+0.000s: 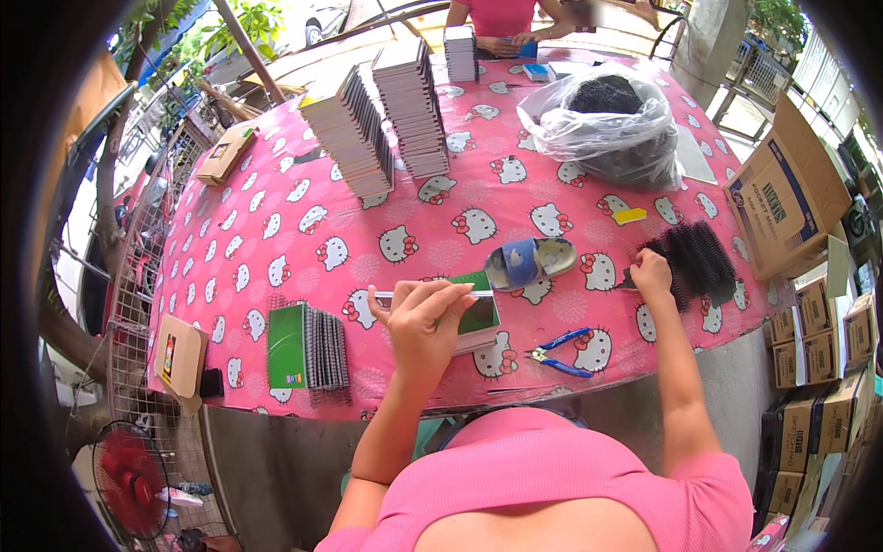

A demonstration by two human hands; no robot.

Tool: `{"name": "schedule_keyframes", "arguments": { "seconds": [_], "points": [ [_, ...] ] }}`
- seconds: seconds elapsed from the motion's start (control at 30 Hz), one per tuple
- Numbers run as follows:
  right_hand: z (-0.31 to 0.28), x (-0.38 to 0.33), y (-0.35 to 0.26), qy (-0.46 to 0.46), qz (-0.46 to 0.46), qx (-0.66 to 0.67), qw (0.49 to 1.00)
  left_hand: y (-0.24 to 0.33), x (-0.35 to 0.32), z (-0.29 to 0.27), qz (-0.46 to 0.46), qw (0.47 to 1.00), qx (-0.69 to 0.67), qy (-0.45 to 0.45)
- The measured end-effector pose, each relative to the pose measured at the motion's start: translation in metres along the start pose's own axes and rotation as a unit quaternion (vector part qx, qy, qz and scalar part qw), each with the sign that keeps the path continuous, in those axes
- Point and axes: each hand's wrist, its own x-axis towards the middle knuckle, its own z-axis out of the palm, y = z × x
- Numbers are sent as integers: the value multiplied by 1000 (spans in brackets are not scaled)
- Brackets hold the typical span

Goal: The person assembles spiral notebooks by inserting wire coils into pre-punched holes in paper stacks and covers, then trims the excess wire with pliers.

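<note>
My left hand (pixel 425 317) grips a small green-covered notebook (pixel 480 311), holding it on its edge on the pink patterned tablecloth (pixel 276 230). My right hand (pixel 650 273) reaches out to the right and touches a pile of black spiral binding coils (pixel 701 262). Blue-handled pliers (pixel 559 351) lie on the cloth between my two arms. A row of bound green notebooks (pixel 308 347) with black coils stands to the left of my left hand.
A blue and grey sandal (pixel 529 260) lies just beyond the notebook. Two tall stacks of unbound booklets (pixel 382 120) and a clear bag of black coils (pixel 612 124) stand farther back. Another person in pink sits at the far end. Cardboard boxes (pixel 791 198) crowd the right side.
</note>
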Motion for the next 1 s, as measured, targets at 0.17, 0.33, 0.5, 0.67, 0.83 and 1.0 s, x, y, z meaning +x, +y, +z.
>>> {"name": "schedule_keyframes", "arguments": {
  "seconds": [0.17, 0.33, 0.5, 0.67, 0.83, 1.0],
  "points": [
    [-56, -42, -111, 91, -275, 217, 932, -6, -2, -3, 24, 1000, -19, 0],
    [-106, -107, -212, -60, -300, 429, 850, -5, -3, -5, 25, 999, -20, 7],
    [-112, -101, -217, 6, -312, 420, 852, -4, -9, -3, -25, 999, -48, 7],
    [-120, -94, -222, -155, -323, 465, 809, -5, -9, -4, -17, 999, -42, 11],
    [-119, -84, -224, -279, -268, 442, 809, -6, -12, -2, -11, 999, -17, 28],
    [-111, -96, -229, -41, -399, 335, 852, 0, -7, -4, 6, 999, 1, 32]
  ]
}}
